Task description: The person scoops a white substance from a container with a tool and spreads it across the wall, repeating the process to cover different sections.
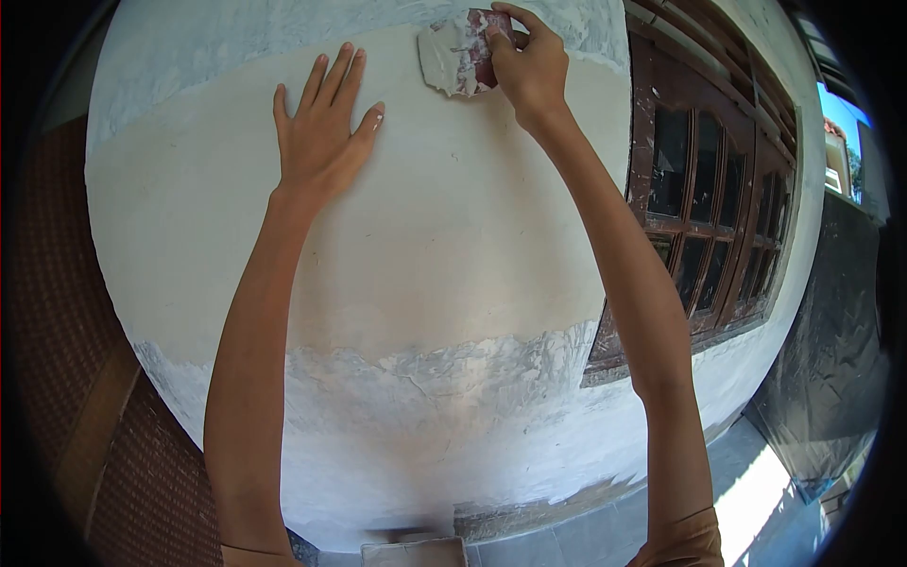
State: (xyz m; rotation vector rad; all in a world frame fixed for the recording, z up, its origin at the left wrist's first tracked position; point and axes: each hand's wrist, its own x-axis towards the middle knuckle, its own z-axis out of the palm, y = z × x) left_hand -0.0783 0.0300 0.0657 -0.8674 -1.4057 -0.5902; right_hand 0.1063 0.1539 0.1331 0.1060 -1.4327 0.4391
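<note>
My right hand (531,66) grips a dark red putty scraper (484,59) at the top of the wall. Thick off-white putty (442,59) coats the scraper's left side, close against the wall surface. To the left, my left hand (326,128) lies on the wall with its fingers spread, and a small white fleck shows on the thumb. Both arms reach up in front of a wide cream band of plaster (425,217). Above and below that band, the wall is whitish and patchy.
A brown wooden window (704,189) with glass panes is set in the wall at right. Woven brown panels (57,283) stand at left. Down at the bottom is a pale box-like object (414,552) on the grey tiled floor (576,529). A dark sheet (822,350) hangs at far right.
</note>
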